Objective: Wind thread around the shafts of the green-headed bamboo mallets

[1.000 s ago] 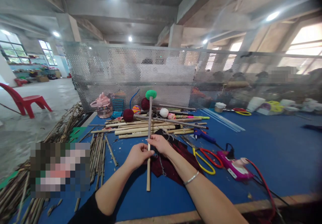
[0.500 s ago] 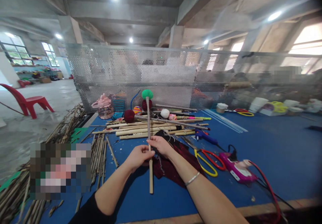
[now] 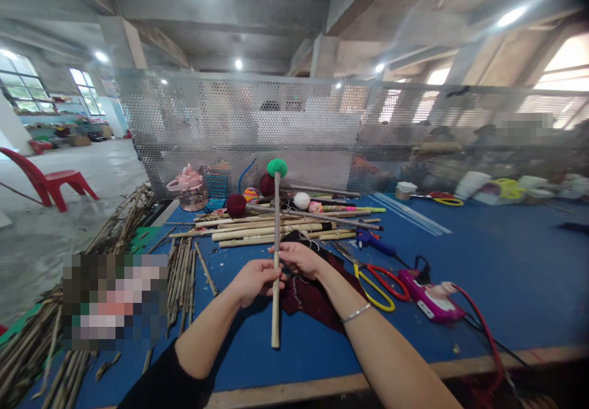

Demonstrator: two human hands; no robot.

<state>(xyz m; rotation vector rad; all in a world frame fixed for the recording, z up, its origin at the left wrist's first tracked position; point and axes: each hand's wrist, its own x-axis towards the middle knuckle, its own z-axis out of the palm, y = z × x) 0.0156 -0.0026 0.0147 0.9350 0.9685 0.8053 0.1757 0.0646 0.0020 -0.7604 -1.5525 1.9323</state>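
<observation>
Blue tabletop (image 3: 497, 262) stretches before a perforated metal screen (image 3: 207, 108). Over it, the left hand (image 3: 251, 281) pinches a stick (image 3: 277, 213) between thumb and fingers; the right hand (image 3: 301, 259) touches it slightly higher, though how tightly its fingers close I cannot tell. Well above the grip sits the stick's green ball (image 3: 277, 167); below, its pale end (image 3: 275, 329) juts toward the near edge (image 3: 285, 390)

Can't read any text here tbh, just some blurry white lettering-ish marks (image 3: 252, 237) on a pale stick (image 3: 267, 234).
</observation>
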